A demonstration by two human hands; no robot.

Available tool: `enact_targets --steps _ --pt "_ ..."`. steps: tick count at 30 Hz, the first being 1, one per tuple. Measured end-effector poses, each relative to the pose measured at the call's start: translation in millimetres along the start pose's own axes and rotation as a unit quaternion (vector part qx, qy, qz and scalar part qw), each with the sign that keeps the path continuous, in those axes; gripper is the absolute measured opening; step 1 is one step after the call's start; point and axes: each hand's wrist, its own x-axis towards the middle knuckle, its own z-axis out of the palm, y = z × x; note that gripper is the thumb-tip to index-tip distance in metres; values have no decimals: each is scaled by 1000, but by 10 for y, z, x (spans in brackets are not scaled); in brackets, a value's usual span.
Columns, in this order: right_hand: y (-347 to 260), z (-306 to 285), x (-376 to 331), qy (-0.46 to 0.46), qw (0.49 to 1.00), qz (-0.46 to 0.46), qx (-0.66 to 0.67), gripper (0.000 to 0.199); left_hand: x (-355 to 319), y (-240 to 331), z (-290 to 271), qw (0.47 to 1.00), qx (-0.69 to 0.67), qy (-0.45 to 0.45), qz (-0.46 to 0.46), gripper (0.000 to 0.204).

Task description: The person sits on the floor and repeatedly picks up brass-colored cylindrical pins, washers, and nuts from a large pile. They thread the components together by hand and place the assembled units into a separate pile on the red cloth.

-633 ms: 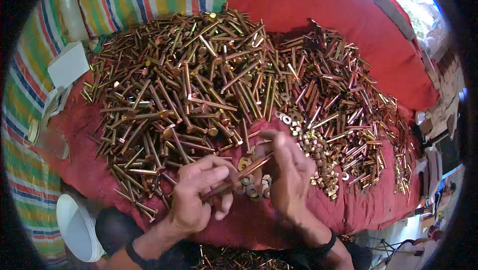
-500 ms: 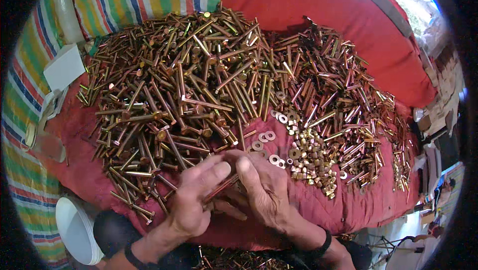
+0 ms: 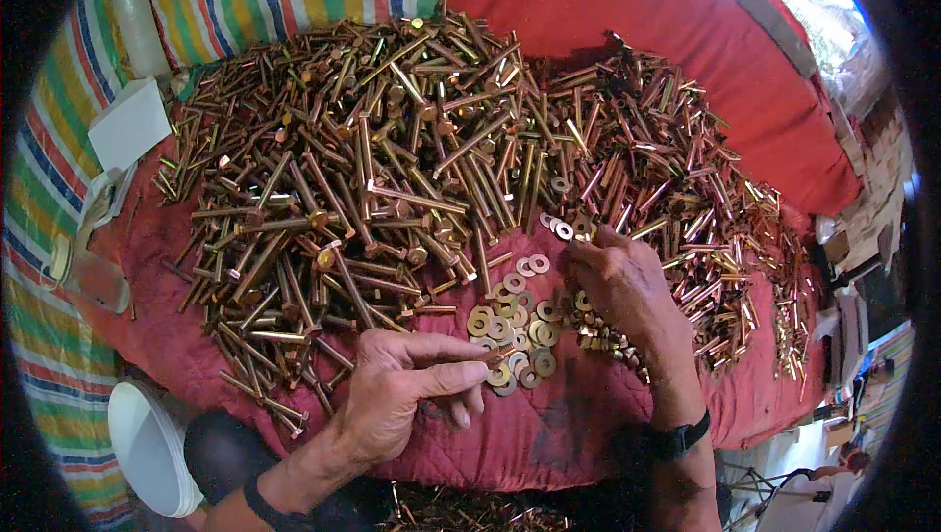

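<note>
Since the earlier frame the hands have been drawn apart: then they were closed together over a bolt just below the washers, now the right hand has been moved up to the far edge of the washers and the left has been left below them.

Far left of the washers, a white tub (image 3: 147, 449) is seen at the edge of the red cloth (image 3: 588, 434), with a white box (image 3: 127, 122) higher up on the striped cloth (image 3: 49, 238). Up and left of the washers, the long bolts (image 3: 353, 189) are heaped.

The left hand (image 3: 397, 400) is held just left of and below the washers (image 3: 515, 331), its grip closed, thumb pressed to forefinger; a slim bolt seems pinched there, its tip pointing at the washers, though the shaft is mostly hidden. It appears to be held level and close so that a washer can be slid on.

The washers are spread flat on the cloth, within reach of both hands.

The right hand (image 3: 622, 282) is laid at their upper right edge, fingertips pinched down on one washer, seemingly to lift it. Right of that, the short bolts (image 3: 686, 199) are piled.
</note>
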Motion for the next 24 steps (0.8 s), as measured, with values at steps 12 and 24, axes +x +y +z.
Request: enact_targets --steps 12,24 --pt "-205 -177 4 41 937 65 339 19 28 33 25 994 86 48 43 19" --pt "-827 -316 -262 35 912 -218 346 35 -17 187 -93 998 1 -11 -60 25"
